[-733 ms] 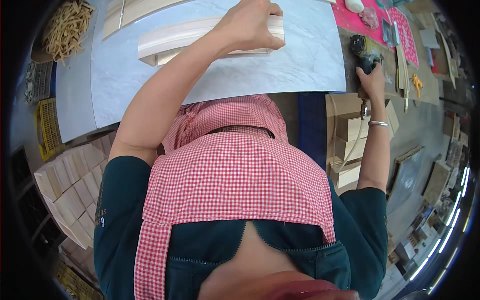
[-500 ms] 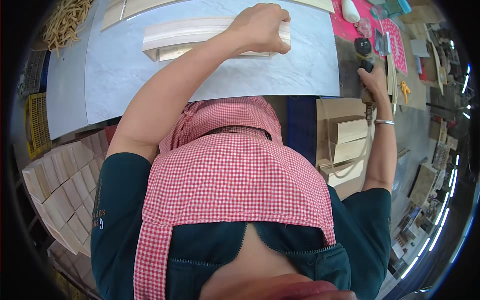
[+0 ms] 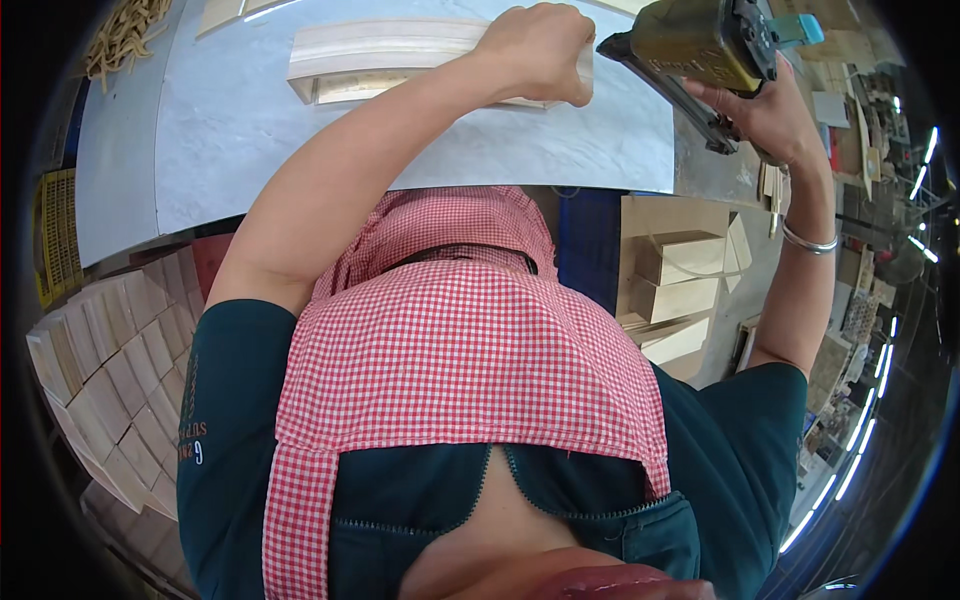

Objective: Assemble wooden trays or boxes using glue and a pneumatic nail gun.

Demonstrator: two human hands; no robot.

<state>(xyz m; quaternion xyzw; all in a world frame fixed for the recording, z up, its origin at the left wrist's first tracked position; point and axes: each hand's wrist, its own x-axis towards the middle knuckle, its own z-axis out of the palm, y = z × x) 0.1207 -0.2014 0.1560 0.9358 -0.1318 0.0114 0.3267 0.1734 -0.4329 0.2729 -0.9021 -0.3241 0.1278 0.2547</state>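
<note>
Wooden frame (image 3: 390,45) — left grip (image 3: 540,55) holding right end — right grip (image 3: 778,118) holding nail gun (image 3: 690,45)

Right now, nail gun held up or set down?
Held up: the right hand holds the nail gun, which looms large over the right edge of the tabletop, nose toward the left hand.

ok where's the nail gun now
In the head view, the nail gun is at upper right, in the right grip, its nose close to the right end of the wooden piece.
</note>
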